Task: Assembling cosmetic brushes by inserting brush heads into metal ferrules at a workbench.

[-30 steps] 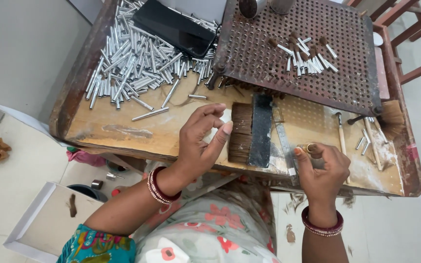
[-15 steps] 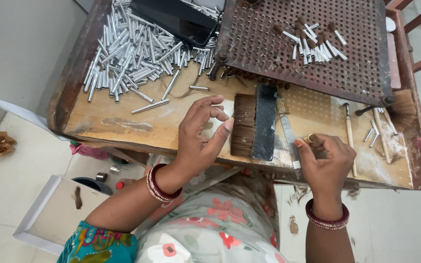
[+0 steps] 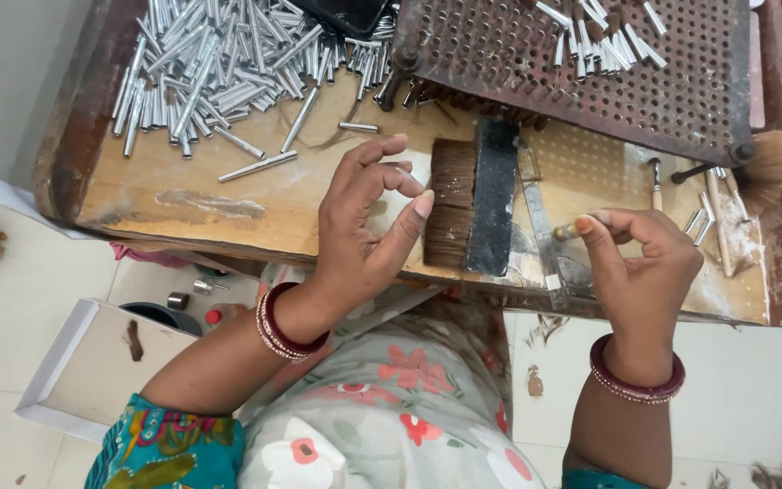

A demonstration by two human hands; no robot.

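Pinched between right hand (image 3: 640,258) fingertips (image 3: 587,226): a small metal tube (image 3: 565,233), brownish tuft end hidden by the fingers; beside the dark-bristled brush (image 3: 472,199), left hand (image 3: 366,222) loosely curled, grasping nothing visible.

A black slab, perhaps a phone screen (image 3: 348,13), lies among the tubes at the top edge.

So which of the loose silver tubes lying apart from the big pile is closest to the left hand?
The short tube lying just above the left hand's fingertips, below the perforated rack's left corner; the other strays lie farther left.

left hand (image 3: 364,226) curled over wooden tray (image 3: 183,204) | right hand (image 3: 644,263) pinching small ferrule (image 3: 567,232), perhaps | brush (image 3: 474,195) between
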